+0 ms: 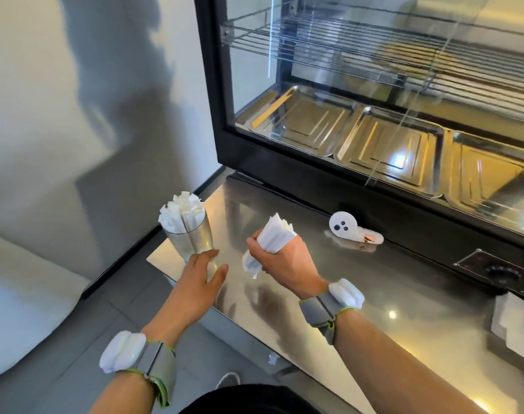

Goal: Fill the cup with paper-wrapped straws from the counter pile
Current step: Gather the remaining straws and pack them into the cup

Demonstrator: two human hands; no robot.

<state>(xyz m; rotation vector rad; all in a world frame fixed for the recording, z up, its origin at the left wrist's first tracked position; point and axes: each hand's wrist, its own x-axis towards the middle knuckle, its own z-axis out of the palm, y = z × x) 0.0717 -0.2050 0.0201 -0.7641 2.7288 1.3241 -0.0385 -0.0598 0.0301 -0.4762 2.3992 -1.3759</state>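
Note:
A clear cup point(192, 237) stands near the left corner of the steel counter point(374, 309), packed with upright white paper-wrapped straws point(181, 209). My left hand point(202, 279) rests just in front of the cup's base, fingers spread and touching or nearly touching the glass, holding nothing. To the right of the cup, my right hand point(280, 262) is raised above the counter, fisted around a bunch of wrapped straws point(275, 233) that fan out above and below the fist. No loose pile of straws shows on the counter.
A glass display warmer point(359, 100) with steel trays fills the back of the counter. A small white device point(348, 230) lies by its base. Control knobs point(502, 271) and white paper point(514, 324) sit at the right. The counter edge drops off at the left.

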